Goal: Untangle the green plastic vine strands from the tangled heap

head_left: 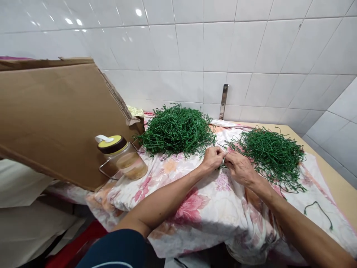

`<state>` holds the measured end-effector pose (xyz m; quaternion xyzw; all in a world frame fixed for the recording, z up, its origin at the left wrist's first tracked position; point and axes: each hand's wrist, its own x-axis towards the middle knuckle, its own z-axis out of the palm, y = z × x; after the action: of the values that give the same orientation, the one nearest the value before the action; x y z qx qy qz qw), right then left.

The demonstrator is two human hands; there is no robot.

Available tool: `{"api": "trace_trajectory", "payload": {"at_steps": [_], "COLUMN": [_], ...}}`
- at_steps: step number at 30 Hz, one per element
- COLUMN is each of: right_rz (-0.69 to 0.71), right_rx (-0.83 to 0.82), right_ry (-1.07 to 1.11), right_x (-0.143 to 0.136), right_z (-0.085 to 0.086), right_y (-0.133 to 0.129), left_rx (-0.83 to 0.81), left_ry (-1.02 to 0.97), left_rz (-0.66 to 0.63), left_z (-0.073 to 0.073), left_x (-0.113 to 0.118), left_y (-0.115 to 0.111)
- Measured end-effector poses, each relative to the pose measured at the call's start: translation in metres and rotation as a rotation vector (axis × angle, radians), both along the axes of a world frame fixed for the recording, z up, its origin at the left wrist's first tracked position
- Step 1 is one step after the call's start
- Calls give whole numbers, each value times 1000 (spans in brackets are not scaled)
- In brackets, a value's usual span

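My left hand [213, 158] and my right hand [240, 168] meet fingertip to fingertip over the cloth, both closed in a pinch. Bits of thin green stem show around and between the fingers; most of it is hidden by them. Behind my left hand rises a large heap of thin, wiry green stems [177, 130] with small knobs at their ends. A smaller heap of the same green stems [272, 154] lies beyond and to the right of my right hand. One loose green stem [320, 211] lies bent on the cloth near the right edge.
A floral cloth [192, 230] covers the wooden table [331, 175]. Left of the hands stands a jar [129, 163] with a yellow and brown lid, beside a large cardboard sheet [58, 119]. A metal strip [224, 101] stands against the tiled wall [217, 48].
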<state>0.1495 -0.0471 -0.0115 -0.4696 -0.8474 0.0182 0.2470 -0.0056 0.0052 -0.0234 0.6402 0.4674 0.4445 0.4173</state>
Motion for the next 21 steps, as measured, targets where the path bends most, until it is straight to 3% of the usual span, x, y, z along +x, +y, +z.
{"api": "trace_trajectory", "payload": {"at_steps": [7,11,16,21], "right_rz": [36,94,-46,-94], "right_rx": [-52,-112,-183,-314], "right_ry": [32,89,446,878], "right_x": [-7,-17,-4,12], "right_z": [-8,-9,3,15], "right_y": [-3,-11,-6,0], "left_rx": [-10,25,-126,-136], "left_ry": [-5,-102,-341,-377], "left_rz": [77,173,-29,-24], "left_z": [-7,2,23,29], "left_x": [2,-11,-31,-37], "left_y": [7,21,24,23]}}
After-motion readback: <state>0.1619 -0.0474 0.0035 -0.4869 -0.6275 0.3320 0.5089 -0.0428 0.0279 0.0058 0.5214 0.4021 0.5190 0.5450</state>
